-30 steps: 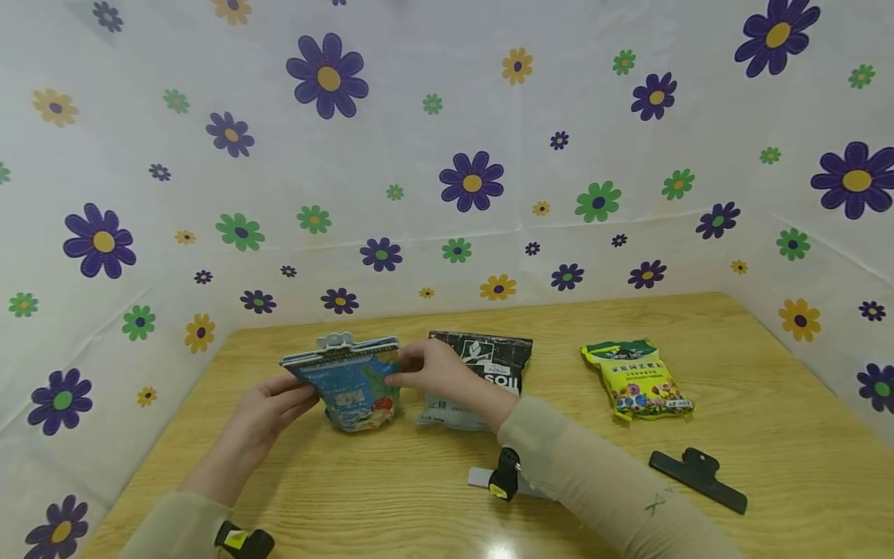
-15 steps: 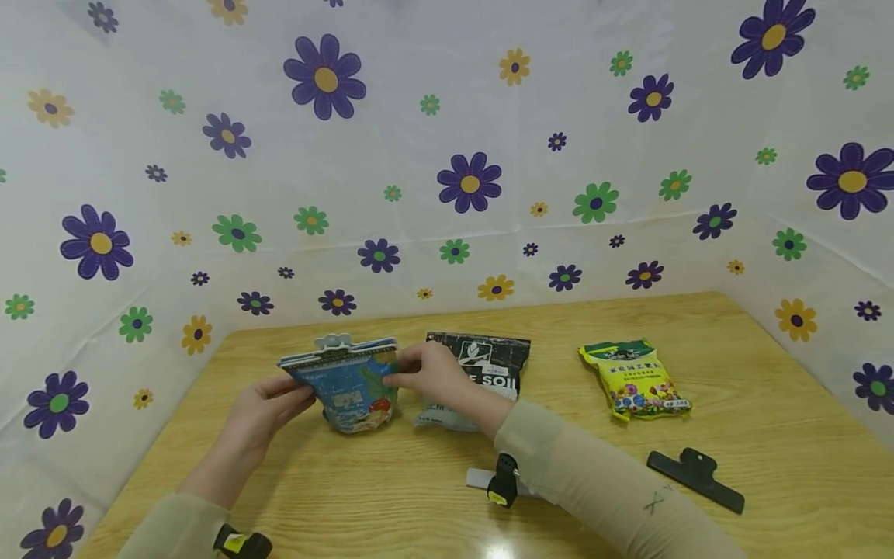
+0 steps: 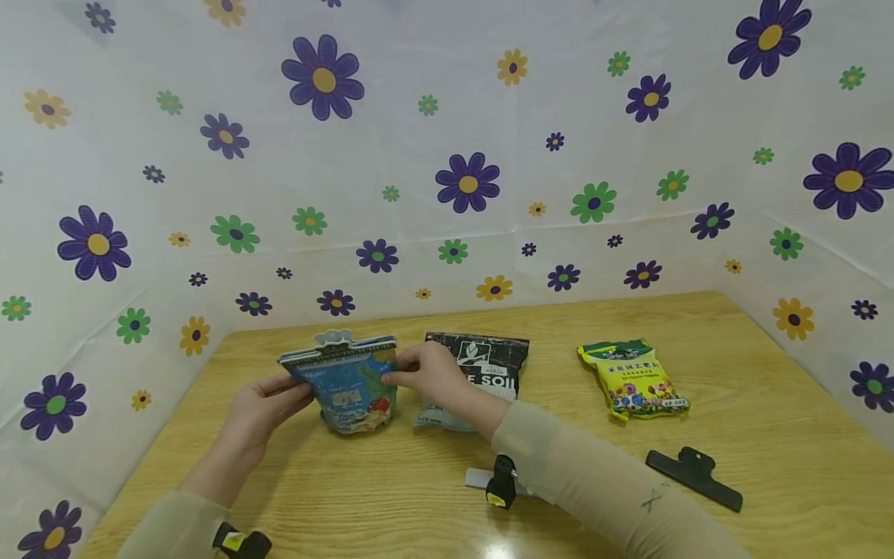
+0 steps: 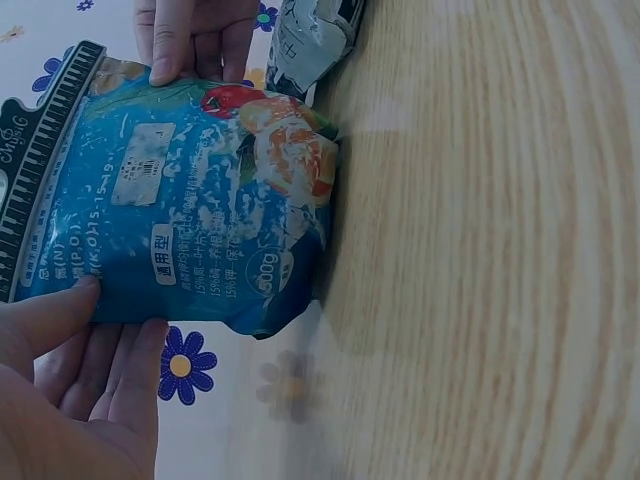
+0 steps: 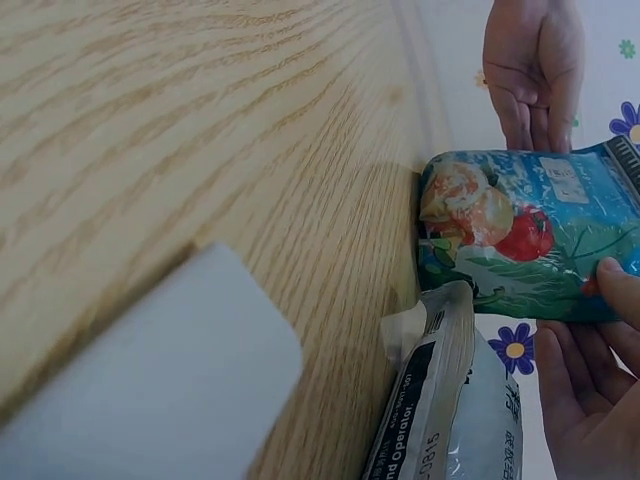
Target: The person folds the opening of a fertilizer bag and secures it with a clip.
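Observation:
A blue fertilizer bag (image 3: pixel 352 396) with printed vegetables stands upright at the left of the table, held between both hands. A clip (image 4: pixel 45 160) with a piano-key pattern spans its top edge; its handle sticks up above. My left hand (image 3: pixel 268 407) grips the bag's left side just under the clip, thumb on the front and fingers behind. On the opposite side my right hand (image 3: pixel 440 376) pinches the upper right edge, thumb in front. In the right wrist view the bag's base (image 5: pixel 430 215) meets the tabletop.
A black and grey soil bag (image 3: pixel 492 357) lies right behind my right hand. Farther right are a yellow flower-printed bag (image 3: pixel 634 380) and a black clip (image 3: pixel 694 477). A flat whitish piece (image 3: pixel 478 477) lies partly under my right forearm. Flowered cloth (image 3: pixel 468 116) walls the table.

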`<state>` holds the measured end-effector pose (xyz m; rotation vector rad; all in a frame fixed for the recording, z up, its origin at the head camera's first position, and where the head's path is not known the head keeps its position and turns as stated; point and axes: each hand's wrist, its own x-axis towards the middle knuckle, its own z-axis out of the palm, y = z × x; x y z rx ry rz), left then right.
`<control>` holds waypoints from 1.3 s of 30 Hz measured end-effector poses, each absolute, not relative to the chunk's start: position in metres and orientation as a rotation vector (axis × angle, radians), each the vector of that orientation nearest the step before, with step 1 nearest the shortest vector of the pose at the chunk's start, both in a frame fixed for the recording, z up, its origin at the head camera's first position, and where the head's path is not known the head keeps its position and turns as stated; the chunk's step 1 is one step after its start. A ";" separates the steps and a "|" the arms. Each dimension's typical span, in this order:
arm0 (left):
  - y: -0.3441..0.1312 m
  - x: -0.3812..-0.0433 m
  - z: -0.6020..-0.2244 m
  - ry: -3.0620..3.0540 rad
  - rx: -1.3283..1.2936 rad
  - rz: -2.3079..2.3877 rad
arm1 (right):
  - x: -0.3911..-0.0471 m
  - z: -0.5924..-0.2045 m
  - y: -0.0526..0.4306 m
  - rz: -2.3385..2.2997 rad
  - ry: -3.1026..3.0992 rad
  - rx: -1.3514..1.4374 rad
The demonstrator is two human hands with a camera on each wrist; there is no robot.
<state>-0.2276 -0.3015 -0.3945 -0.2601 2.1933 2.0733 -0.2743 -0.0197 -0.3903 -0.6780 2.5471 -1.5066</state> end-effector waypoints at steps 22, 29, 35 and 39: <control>-0.304 -0.229 -0.383 2.261 -0.336 1.993 | -0.273 -0.390 -0.023 -1.566 2.384 -0.591; -0.303 -0.228 -0.383 2.285 -0.357 1.954 | -0.272 -0.395 -0.024 -1.641 2.304 -0.550; -0.301 -0.229 -0.383 2.311 -0.363 1.913 | -0.272 -0.394 -0.025 -1.653 2.252 -0.469; -0.302 -0.230 -0.385 2.302 -0.365 1.918 | -0.272 -0.392 -0.026 -1.638 2.239 -0.413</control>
